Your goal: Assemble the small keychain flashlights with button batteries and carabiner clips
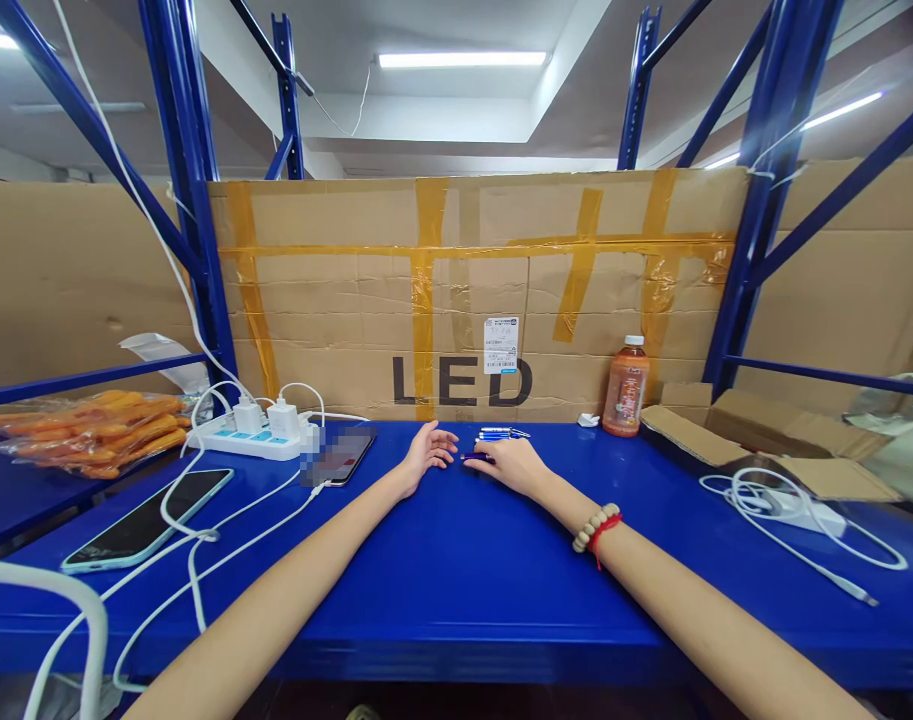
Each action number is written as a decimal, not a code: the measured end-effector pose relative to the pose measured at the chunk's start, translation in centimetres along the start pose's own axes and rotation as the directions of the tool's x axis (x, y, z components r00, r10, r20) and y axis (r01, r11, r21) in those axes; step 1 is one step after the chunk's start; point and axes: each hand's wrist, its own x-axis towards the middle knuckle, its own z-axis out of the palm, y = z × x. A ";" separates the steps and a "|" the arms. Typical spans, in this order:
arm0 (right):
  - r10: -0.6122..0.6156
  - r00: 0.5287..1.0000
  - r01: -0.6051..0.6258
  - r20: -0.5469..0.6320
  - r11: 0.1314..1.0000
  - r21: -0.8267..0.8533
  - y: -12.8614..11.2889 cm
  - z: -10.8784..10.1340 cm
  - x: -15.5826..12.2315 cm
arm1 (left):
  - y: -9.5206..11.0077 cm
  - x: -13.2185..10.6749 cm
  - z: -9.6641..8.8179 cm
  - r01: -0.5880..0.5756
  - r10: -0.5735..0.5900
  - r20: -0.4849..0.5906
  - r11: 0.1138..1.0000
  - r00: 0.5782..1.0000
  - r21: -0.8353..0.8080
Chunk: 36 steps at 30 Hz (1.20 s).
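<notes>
Both my arms stretch forward over the blue shelf top (463, 560). My left hand (427, 450) lies palm up with its fingers loosely spread and nothing in it. My right hand (510, 463), palm down, has its fingers closed on a small dark blue pen-like item (474, 457) that pokes out toward the left hand. A few blue and silver pens (503, 434) lie on the shelf just behind the right hand. A beaded bracelet with a red cord (595, 528) circles my right wrist.
A white power strip (255, 432) with chargers and cables sits at left, with two phones (147, 521) (343, 455). Orange packets (88, 428) lie far left. An orange drink bottle (625, 386), an open carton (756, 435) and a white cable (793, 520) are at right. A taped cardboard wall (463, 300) stands behind.
</notes>
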 end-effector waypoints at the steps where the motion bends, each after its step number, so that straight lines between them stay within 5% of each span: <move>1: -0.007 1.000 0.007 0.000 1.000 0.001 0.0 0.0 0.0 | 0.0 0.0 0.0 0.001 -0.001 -0.001 1.000 1.000 0.003; 36: 0.011 0.997 0.000 -0.076 0.990 0.142 -0.2 -0.2 0.0 | -0.4 0.6 -0.3 0.022 -0.022 0.012 0.999 1.000 0.033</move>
